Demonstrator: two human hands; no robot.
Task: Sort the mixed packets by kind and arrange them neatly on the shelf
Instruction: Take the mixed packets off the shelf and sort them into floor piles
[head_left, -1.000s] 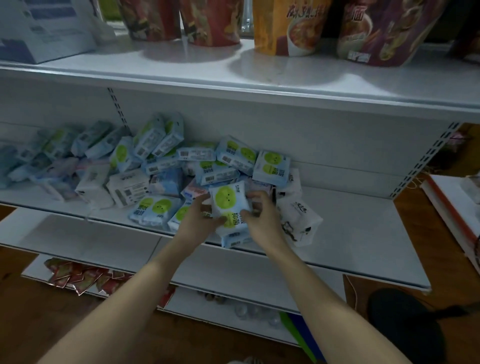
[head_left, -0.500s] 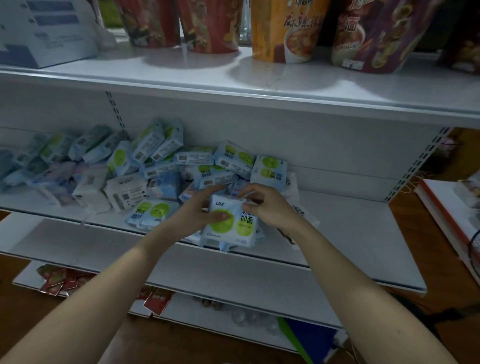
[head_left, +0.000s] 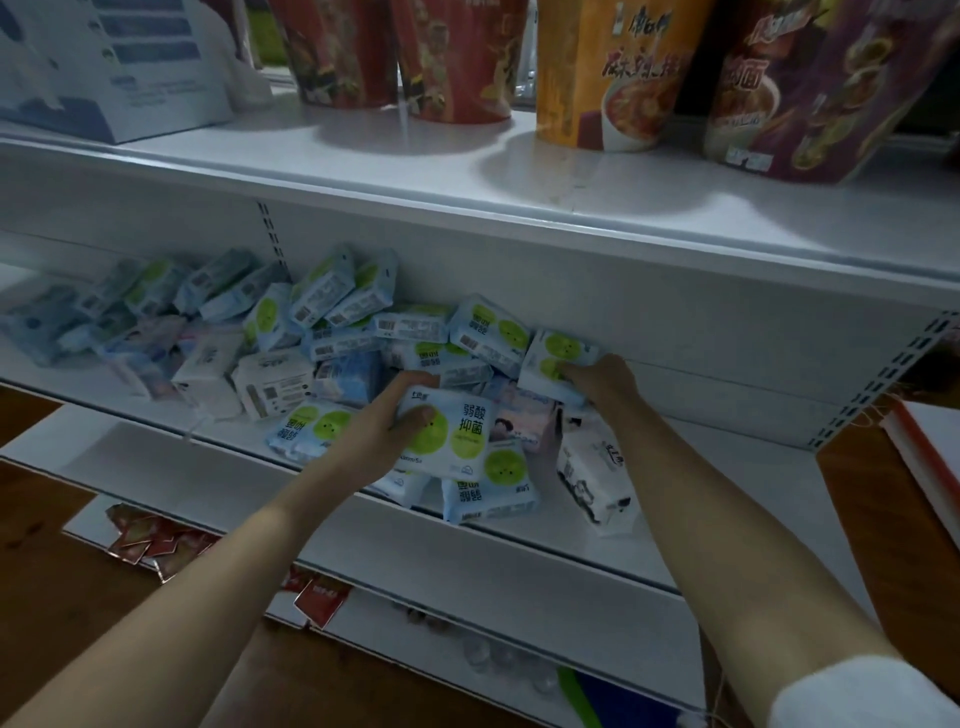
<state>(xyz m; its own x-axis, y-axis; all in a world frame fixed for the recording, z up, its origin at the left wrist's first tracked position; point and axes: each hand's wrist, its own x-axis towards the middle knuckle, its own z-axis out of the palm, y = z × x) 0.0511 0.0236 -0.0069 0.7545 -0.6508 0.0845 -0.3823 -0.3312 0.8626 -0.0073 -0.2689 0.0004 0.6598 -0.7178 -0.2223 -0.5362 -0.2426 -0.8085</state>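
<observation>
We find the left hand (head_left: 382, 431) gripping a blue-and-green packet (head_left: 448, 439) at frame centre, thumb on its face. The right hand (head_left: 605, 382) curls its fingers (head_left: 569, 370) round a second green-dotted packet (head_left: 558, 358) (right of centre). Both sit at the mixed pile (head_left: 291, 343) on the middle shelf (head_left: 727, 499).

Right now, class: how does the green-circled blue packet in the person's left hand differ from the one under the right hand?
The left hand grips its green-circled blue packet near the shelf's front edge, face up with print readable. The right hand holds its packet farther back, tilted, partly covered by fingers. Both share pale blue wrapping and green circles.
</observation>
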